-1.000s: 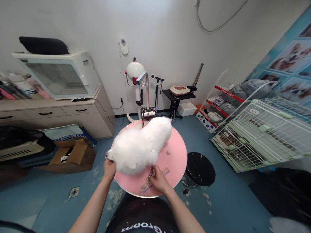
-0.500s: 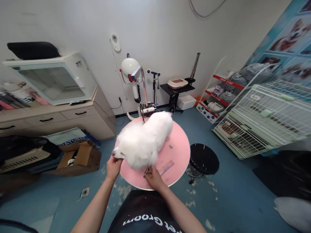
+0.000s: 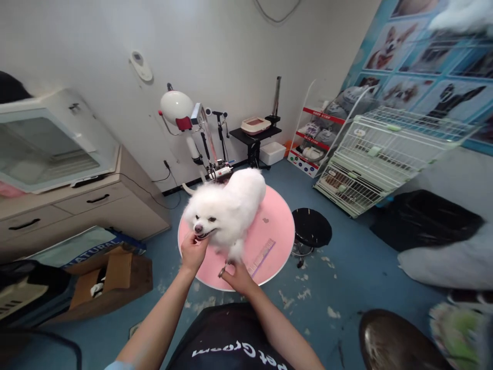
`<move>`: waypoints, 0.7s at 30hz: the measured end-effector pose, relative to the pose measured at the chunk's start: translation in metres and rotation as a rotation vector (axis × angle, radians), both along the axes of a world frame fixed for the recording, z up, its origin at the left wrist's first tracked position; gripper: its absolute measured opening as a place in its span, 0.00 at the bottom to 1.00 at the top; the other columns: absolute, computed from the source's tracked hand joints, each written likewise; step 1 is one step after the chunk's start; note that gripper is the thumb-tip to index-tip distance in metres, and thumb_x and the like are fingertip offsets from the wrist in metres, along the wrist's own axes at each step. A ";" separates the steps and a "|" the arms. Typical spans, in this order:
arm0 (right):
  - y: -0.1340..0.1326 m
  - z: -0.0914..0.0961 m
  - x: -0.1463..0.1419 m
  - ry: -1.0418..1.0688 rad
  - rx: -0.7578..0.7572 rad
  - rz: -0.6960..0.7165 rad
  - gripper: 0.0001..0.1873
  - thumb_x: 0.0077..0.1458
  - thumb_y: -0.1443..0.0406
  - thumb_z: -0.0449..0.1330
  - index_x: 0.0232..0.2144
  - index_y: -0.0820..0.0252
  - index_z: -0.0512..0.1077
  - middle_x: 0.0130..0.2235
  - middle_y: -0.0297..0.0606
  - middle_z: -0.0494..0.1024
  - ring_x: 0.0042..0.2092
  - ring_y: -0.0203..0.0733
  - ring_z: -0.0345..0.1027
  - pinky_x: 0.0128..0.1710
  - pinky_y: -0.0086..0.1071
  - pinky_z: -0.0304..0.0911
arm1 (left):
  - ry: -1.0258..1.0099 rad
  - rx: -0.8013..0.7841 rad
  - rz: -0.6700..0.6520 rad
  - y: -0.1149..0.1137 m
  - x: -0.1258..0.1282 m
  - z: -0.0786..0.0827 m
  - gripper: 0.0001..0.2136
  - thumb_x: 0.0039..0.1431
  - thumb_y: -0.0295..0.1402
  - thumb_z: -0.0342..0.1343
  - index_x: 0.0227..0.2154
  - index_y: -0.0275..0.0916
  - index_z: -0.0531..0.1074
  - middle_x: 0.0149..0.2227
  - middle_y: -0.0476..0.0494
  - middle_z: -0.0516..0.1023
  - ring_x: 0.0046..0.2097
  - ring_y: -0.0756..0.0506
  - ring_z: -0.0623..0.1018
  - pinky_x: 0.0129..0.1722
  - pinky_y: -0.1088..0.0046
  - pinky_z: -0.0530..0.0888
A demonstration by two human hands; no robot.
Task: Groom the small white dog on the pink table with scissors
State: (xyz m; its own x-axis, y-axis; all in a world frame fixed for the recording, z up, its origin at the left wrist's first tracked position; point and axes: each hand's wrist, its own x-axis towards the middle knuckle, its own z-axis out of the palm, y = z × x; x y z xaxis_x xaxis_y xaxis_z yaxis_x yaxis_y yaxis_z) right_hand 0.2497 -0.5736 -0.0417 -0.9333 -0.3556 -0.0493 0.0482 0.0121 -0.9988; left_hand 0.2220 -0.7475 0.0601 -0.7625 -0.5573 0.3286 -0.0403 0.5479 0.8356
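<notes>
A fluffy white dog [image 3: 227, 210] stands on the round pink table [image 3: 283, 226], its face turned toward me and its mouth slightly parted. Under its muzzle my left hand [image 3: 193, 252] is closed on the dog's chin. My right hand [image 3: 241, 277] is closed around scissors [image 3: 222, 271], beside the dog's front leg. Only the metal finger rings show clearly; the blades are hidden by the hand and fur. A comb with a purple spine [image 3: 262, 258] lies flat on the table to the right of the dog.
A black round stool [image 3: 311, 227] stands right of the table. Behind it are a dryer on a stand [image 3: 177, 109] and a shelf with a litter tray [image 3: 255, 125]. Wire cages [image 3: 370, 159] stand at the right. A cardboard box [image 3: 127, 282] and a drawer cabinet [image 3: 142, 205] are at the left.
The dog's head has turned from facing left to facing me, with my left hand still at its chin. The camera view has swung to the right. Both hands keep their holds.
</notes>
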 end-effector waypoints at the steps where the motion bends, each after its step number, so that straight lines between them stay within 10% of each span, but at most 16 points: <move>1: -0.007 0.001 -0.001 -0.015 -0.032 -0.025 0.21 0.45 0.60 0.67 0.39 0.54 0.64 0.36 0.33 0.70 0.39 0.42 0.69 0.45 0.42 0.69 | -0.009 -0.004 -0.006 -0.002 -0.002 0.000 0.13 0.47 0.45 0.64 0.25 0.39 0.74 0.26 0.48 0.73 0.30 0.47 0.71 0.32 0.73 0.69; 21: -0.086 -0.003 -0.001 -0.081 -0.349 -0.266 0.25 0.43 0.58 0.66 0.39 0.53 0.57 0.33 0.29 0.67 0.34 0.39 0.68 0.40 0.40 0.70 | 0.019 -0.002 -0.248 -0.002 -0.001 0.025 0.12 0.51 0.37 0.58 0.17 0.41 0.65 0.20 0.50 0.66 0.25 0.49 0.66 0.27 0.73 0.61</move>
